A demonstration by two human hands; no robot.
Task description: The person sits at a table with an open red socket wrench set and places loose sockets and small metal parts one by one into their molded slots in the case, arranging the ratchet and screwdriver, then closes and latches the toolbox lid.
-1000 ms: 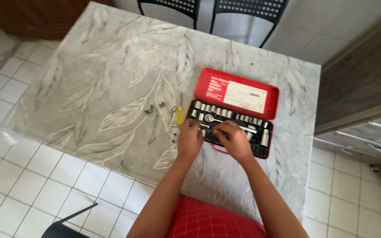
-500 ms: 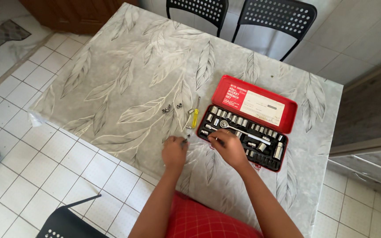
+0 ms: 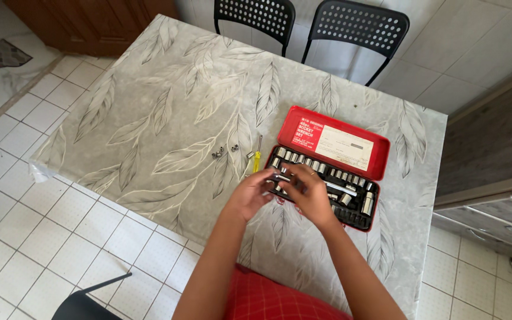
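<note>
An open red socket set case (image 3: 372, 220) lies on the table, its lid (image 3: 333, 142) tipped back and several chrome sockets (image 3: 351, 178) and a ratchet handle in its black tray. My left hand (image 3: 249, 194) and my right hand (image 3: 310, 194) meet over the tray's left end. Together their fingertips pinch a small chrome socket piece (image 3: 280, 176). How the piece is shared between the two hands is hard to tell. A yellow-handled screwdriver (image 3: 256, 159) lies just left of the case.
A few small loose metal bits (image 3: 218, 153) lie on the grey leaf-patterned table (image 3: 167, 101) left of the screwdriver. Two black perforated chairs (image 3: 255, 12) stand at the far side, another black chair (image 3: 84, 302) at lower left. A wooden cabinet (image 3: 493, 124) is on the right.
My left hand has come back from the loose bits on the table to the case. Both hands now meet over the tray's left end around a small chrome piece.
</note>
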